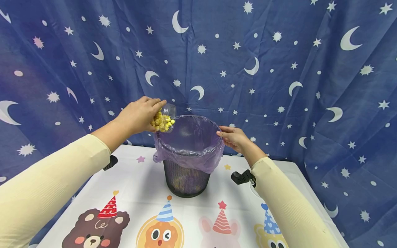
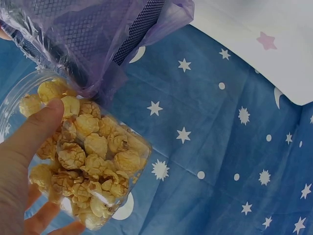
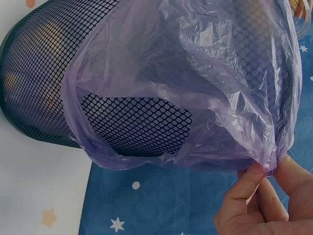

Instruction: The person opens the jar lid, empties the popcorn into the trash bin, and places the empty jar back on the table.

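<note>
My left hand (image 1: 140,115) grips a clear plastic jar (image 1: 170,111) of yellow popcorn (image 2: 88,152). The jar lies tipped on its side at the left rim of a black mesh trash bin (image 1: 186,179), its mouth towards the bin. In the left wrist view the thumb presses near the jar's mouth, with fingers behind it. A purple plastic bag (image 1: 196,161) lines the bin and folds down over its outside. At the right rim, my right hand (image 1: 235,139) pinches the bag's edge between thumb and fingers. Yellowish pieces (image 3: 49,39) show faintly through the mesh low in the bin.
The bin stands upright on a table with a white cartoon-print cloth (image 1: 136,179). Close behind hangs a blue curtain (image 1: 214,62) with moons and stars. Black camera mounts (image 1: 241,177) stick out from both wrists.
</note>
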`<state>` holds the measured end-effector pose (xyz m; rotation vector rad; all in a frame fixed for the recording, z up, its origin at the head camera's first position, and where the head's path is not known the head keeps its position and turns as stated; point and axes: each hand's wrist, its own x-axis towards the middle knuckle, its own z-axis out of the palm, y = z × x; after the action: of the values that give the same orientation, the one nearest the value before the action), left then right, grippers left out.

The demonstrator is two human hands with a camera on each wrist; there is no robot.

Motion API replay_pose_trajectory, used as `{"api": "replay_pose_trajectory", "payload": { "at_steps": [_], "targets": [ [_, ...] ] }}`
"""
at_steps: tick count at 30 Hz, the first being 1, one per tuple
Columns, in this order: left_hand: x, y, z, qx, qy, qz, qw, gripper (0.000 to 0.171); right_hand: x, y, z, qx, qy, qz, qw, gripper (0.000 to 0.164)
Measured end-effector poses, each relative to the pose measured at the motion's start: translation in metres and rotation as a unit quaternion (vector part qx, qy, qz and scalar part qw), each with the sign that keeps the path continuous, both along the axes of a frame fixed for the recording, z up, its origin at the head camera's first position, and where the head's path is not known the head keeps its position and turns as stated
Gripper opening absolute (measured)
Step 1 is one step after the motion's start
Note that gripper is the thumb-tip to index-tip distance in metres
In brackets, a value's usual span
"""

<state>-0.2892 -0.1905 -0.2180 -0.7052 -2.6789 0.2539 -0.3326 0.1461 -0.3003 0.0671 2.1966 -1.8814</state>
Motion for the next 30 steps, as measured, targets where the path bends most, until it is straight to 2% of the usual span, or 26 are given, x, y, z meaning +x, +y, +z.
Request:
{"api": "replay_pose_trajectory", "payload": {
  "at_steps": [10, 18, 30],
  "targets": [
    [-0.0013, 0.0005, -0.0019, -0.015, 0.013, -0.011, 0.9997, 0.103, 0.0002, -0.0003, -0.0013, -0.001, 0.002, 0.002, 1.0, 0.055],
    [-0.0031, 0.0033, -0.0033, -0.024, 0.028, -0.034, 0.9988, 0.103, 0.0, 0.0013, -0.0021, -0.008, 0.001, 0.002, 1.0, 0.055],
    [-0.0029, 0.0016, 0.0009, -0.041, 0.025, -0.03, 0.9984, 0.103, -0.0006, 0.0009, -0.0015, -0.006, 0.0, 0.012, 1.0, 0.056]
  ]
}}
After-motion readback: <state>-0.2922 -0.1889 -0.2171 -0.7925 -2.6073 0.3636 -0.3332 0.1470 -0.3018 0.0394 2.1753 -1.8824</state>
